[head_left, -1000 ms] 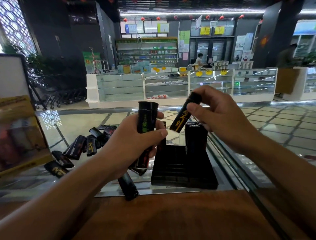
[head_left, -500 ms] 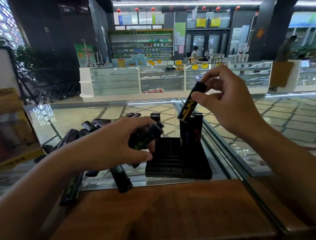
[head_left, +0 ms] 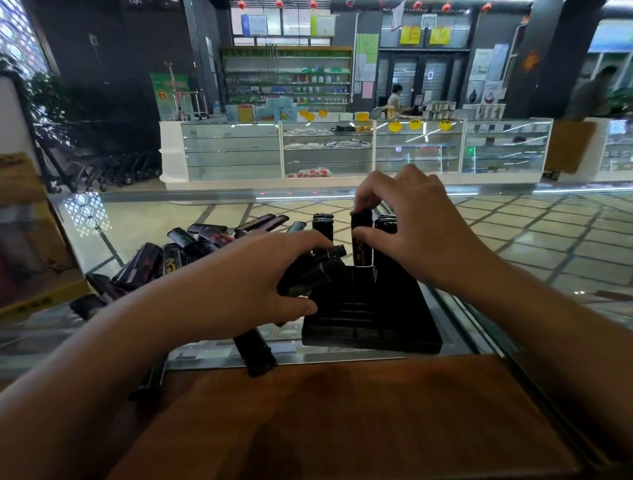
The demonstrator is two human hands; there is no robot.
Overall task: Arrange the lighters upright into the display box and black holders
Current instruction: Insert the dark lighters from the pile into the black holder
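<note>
Pinched at its top by the right hand (head_left: pixel 416 228), the upright lighter (head_left: pixel 361 240) should drop straight into the black holder's (head_left: pixel 370 325) back-row slot while the left hand (head_left: pixel 263 277) grips spare lighters (head_left: pixel 310 272).

White-framed glass display counters (head_left: pixel 329 150) are lining the far side of a glossy tiled floor (head_left: pixel 534 233); stocked green-topped shelves (head_left: pixel 287 78) are standing behind, and red lanterns (head_left: pixel 279 4) are hanging under ceiling lights.
</note>
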